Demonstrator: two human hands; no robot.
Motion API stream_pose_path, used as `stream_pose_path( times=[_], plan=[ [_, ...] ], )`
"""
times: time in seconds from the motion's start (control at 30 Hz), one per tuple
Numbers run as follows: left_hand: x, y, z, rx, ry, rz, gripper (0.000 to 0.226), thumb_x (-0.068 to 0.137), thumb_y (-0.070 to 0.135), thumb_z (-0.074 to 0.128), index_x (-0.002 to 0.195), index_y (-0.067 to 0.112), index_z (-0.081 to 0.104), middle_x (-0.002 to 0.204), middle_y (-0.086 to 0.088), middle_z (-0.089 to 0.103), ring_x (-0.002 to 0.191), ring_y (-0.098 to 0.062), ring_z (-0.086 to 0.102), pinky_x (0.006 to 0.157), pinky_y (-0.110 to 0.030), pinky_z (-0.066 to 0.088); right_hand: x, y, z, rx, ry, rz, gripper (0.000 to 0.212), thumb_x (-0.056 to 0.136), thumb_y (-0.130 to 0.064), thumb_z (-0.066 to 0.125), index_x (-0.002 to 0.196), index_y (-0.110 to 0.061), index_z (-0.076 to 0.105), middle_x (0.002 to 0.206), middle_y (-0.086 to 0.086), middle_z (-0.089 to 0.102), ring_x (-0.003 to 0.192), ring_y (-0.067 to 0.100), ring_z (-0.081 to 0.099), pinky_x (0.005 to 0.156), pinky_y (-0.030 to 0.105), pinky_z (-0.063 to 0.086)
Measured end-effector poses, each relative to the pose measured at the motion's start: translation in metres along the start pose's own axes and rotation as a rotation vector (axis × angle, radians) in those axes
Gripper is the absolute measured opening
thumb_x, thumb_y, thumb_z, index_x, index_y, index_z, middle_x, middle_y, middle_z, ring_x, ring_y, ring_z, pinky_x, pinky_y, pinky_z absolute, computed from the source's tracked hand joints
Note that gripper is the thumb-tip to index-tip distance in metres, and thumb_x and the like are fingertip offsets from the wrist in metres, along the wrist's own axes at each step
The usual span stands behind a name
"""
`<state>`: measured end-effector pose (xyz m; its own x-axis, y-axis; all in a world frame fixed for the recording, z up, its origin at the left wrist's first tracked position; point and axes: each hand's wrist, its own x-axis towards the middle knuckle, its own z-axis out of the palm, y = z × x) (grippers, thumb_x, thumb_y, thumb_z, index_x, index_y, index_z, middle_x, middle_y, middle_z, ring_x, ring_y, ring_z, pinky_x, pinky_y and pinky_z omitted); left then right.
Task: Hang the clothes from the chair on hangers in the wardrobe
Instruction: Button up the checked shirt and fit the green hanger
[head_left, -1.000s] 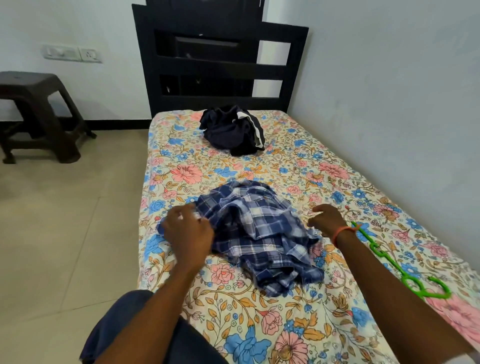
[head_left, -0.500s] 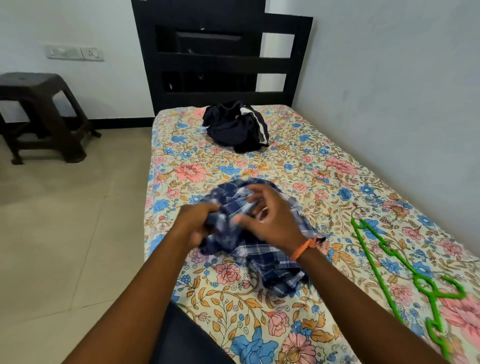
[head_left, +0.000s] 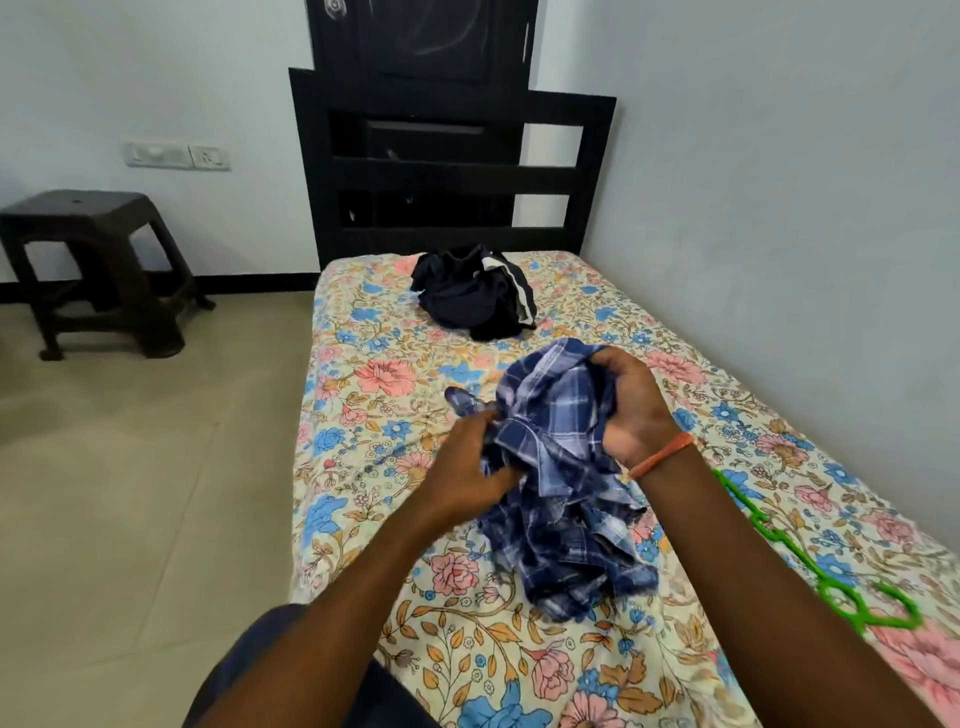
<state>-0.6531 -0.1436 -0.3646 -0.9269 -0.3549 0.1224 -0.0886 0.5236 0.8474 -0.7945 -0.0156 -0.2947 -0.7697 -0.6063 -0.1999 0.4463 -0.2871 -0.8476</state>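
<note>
I have the plaid shirt (head_left: 561, 467) bunched above the bed (head_left: 363, 467), my right hand (head_left: 631, 405) fisted on its upper folds, my left hand (head_left: 467, 467) pinching lower cloth. A green hanger (head_left: 831, 587) lies right; dark clothes (head_left: 475, 293) near the headboard.

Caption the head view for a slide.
Both hands, left hand and right hand, bunch a blue plaid shirt above a floral bedsheet; green hanger lies alongside.

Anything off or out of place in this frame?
Nothing damaged or spilled. The plaid shirt is bunched up between the left hand and right hand, the dark garment lies crumpled near the headboard, and the green hanger sits unused on the bed.
</note>
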Motion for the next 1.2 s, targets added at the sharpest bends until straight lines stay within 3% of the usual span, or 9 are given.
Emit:
stream_pose_path(
  times=[0.07, 0.17, 0.3, 0.47, 0.53, 0.63, 0.93, 1.07, 1.2],
  plan=[
    [0.004, -0.008, 0.016, 0.14, -0.002, 0.072, 0.066, 0.086, 0.027, 0.071, 0.143, 0.022, 0.039, 0.132, -0.004, 0.044, 0.125, -0.025, 0.044, 0.106, -0.043, 0.04, 0.001, -0.005, -0.005, 0.034, -0.01, 0.071, 0.037, 0.096, -0.029, 0.045, 0.115, -0.003, 0.061, 0.115, 0.022, 0.065, 0.105, 0.04, 0.063, 0.099, 0.057, 0.048],
    [0.02, -0.014, 0.027, 0.403, 0.189, 0.121, 0.056, 0.085, 0.015, 0.063, 0.138, 0.02, 0.047, 0.13, -0.004, 0.049, 0.119, -0.028, 0.044, 0.096, -0.041, 0.041, -0.003, -0.009, -0.01, 0.038, -0.017, 0.107, 0.043, 0.1, -0.033, 0.042, 0.092, -0.005, 0.072, 0.091, 0.018, 0.073, 0.077, 0.034, 0.072, 0.081, 0.047, 0.051],
    [0.038, 0.009, 0.016, 0.208, 0.301, 0.11, 0.024, 0.096, 0.004, 0.05, 0.105, 0.016, 0.069, 0.097, -0.006, 0.068, 0.082, -0.021, 0.061, 0.068, -0.032, 0.05, -0.003, -0.019, -0.02, -0.017, 0.057, 0.073, 0.033, 0.097, -0.029, 0.047, 0.089, -0.007, 0.07, 0.088, 0.015, 0.071, 0.075, 0.031, 0.069, 0.081, 0.044, 0.051],
    [0.049, 0.051, -0.001, 0.202, 0.446, 0.198, 0.021, 0.104, 0.013, 0.038, 0.084, 0.018, 0.046, 0.077, -0.004, 0.052, 0.065, -0.02, 0.047, 0.058, -0.038, 0.039, 0.001, -0.02, -0.03, -0.96, 0.657, -0.488, 0.03, 0.088, -0.027, 0.063, 0.117, -0.019, 0.057, 0.122, 0.008, 0.055, 0.108, 0.026, 0.053, 0.086, 0.038, 0.044],
    [0.054, 0.067, -0.01, 0.374, 0.469, 0.283, 0.012, 0.102, 0.013, 0.039, 0.097, 0.017, 0.049, 0.086, -0.005, 0.054, 0.069, -0.025, 0.05, 0.058, -0.041, 0.041, -0.016, -0.019, -0.011, -1.002, 0.368, -0.768, 0.033, 0.09, -0.029, 0.067, 0.119, -0.021, 0.055, 0.118, 0.002, 0.055, 0.102, 0.018, 0.057, 0.084, 0.035, 0.049],
    [0.058, 0.089, -0.027, 0.601, 0.461, 0.408, 0.017, 0.094, 0.017, 0.051, 0.112, 0.017, 0.053, 0.098, -0.006, 0.056, 0.07, -0.028, 0.055, 0.052, -0.036, 0.039, -0.028, -0.02, 0.017, -1.209, -0.001, -0.772, 0.042, 0.086, -0.051, 0.064, 0.119, -0.026, 0.056, 0.105, -0.004, 0.064, 0.088, 0.012, 0.063, 0.073, 0.029, 0.054],
    [0.04, 0.115, -0.065, 0.862, 0.629, 0.614, 0.029, 0.083, 0.007, 0.069, 0.11, 0.011, 0.06, 0.094, -0.007, 0.062, 0.065, -0.026, 0.06, 0.042, -0.032, 0.041, -0.029, -0.054, 0.062, -1.526, 0.223, -1.029, 0.017, 0.084, -0.021, 0.06, 0.097, -0.017, 0.069, 0.087, 0.007, 0.072, 0.078, 0.029, 0.065, 0.065, 0.038, 0.055],
    [0.032, 0.106, -0.075, 0.851, 0.737, 0.436, 0.041, 0.081, 0.003, 0.069, 0.118, 0.014, 0.054, 0.103, -0.007, 0.054, 0.079, -0.026, 0.057, 0.046, -0.033, 0.038, -0.033, -0.085, 0.074, -1.166, 0.277, -1.094, 0.022, 0.085, -0.002, 0.055, 0.092, -0.007, 0.075, 0.087, 0.008, 0.074, 0.078, 0.021, 0.065, 0.068, 0.017, 0.041],
    [0.023, 0.105, -0.092, 0.609, 0.864, 0.223, 0.044, 0.079, -0.005, 0.061, 0.118, 0.011, 0.05, 0.118, -0.011, 0.045, 0.099, -0.032, 0.051, 0.056, -0.036, 0.038, -0.029, -0.108, 0.074, -1.138, 0.362, -1.038, 0.018, 0.086, -0.003, 0.055, 0.095, -0.008, 0.07, 0.083, 0.008, 0.068, 0.071, 0.018, 0.055, 0.065, 0.024, 0.039]
  ],
)
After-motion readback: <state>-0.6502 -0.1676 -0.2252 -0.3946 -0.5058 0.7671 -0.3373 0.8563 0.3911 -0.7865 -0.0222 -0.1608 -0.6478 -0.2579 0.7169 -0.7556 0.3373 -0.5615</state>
